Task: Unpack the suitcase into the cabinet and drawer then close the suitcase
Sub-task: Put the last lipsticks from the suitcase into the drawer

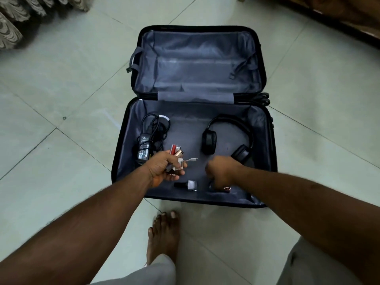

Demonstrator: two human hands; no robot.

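Looking down, we see a black hard-shell suitcase with grey fabric lining (264, 128) lying fully open on a pale tiled floor (61, 83). Its far half holds nothing we can make out. In the near half, a black power adapter with a coiled black cable (145, 148) lies at the left, and black over-ear headphones (226, 136) lie at the right. Our left hand (162, 168) hovers over the near half, fingers curled round a bunch of small cosmetic tubes and bottles, red and rose-gold (176, 153). Our right hand (222, 171) is blurred, reaching down to the near edge of the lining above a small rose-gold tube (226, 189); we cannot tell whether it grips it. Between the hands lies a small bottle with a black cap (188, 185). A bare foot (162, 235) stands just near of the suitcase.
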